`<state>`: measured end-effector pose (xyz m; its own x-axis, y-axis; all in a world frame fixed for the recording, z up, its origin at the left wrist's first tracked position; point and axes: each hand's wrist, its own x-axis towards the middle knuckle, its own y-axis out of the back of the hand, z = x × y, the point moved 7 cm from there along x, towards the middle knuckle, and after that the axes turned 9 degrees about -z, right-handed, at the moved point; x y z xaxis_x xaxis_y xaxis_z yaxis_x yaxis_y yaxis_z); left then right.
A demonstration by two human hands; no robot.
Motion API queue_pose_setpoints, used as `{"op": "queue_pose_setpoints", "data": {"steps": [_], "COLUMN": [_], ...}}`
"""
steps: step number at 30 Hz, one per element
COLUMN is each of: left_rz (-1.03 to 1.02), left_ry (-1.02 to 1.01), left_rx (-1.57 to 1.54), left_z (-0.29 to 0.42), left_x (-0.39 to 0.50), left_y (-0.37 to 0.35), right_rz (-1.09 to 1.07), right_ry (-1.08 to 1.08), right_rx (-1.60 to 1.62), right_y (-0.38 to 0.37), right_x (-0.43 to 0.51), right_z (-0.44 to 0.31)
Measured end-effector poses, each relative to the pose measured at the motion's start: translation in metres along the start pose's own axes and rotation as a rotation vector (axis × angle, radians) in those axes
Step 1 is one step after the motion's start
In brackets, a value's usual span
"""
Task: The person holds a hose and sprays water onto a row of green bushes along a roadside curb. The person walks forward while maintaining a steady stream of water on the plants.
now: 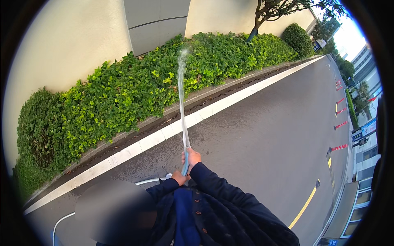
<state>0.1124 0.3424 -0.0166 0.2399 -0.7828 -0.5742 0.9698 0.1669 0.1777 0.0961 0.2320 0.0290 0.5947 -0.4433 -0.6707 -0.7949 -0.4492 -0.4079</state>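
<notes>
My right hand point(194, 157) grips a light-blue garden hose point(185, 164) close to its outlet end. Lower down, nearer my body, my left hand point(178, 177) is closed around the same hose. A stream of water point(181, 89) shoots from the outlet, away from me, and breaks into spray over a leafy green hedge point(147, 89). The trailing pale hose point(150, 181) passes out to the left behind a blurred patch. Another length of it point(57, 222) shows on the asphalt at lower left.
A white-painted kerb point(154, 140) runs diagonally between the asphalt road point(261, 132) and the hedge. Behind the hedge stand a cream wall point(77, 37) and a small tree point(257, 23). Red-and-white posts point(340, 147) line the road's far side. A blurred patch covers the lower left.
</notes>
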Motion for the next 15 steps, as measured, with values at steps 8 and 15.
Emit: {"op": "queue_pose_setpoints", "data": {"steps": [8,15], "left_rz": [-0.109,-0.08], "left_ry": [0.115,0.069], "left_rx": [-0.027,-0.078], "left_z": [-0.033,-0.03], "left_x": [-0.025,-0.054], "left_y": [-0.034,-0.084], "right_rz": [-0.021,-0.062], "right_ry": [-0.087,-0.185], "right_rx": [-0.066,0.065], "right_y": [0.015,0.067], "right_x": [-0.018,-0.038], "right_z": [0.038,0.069]}}
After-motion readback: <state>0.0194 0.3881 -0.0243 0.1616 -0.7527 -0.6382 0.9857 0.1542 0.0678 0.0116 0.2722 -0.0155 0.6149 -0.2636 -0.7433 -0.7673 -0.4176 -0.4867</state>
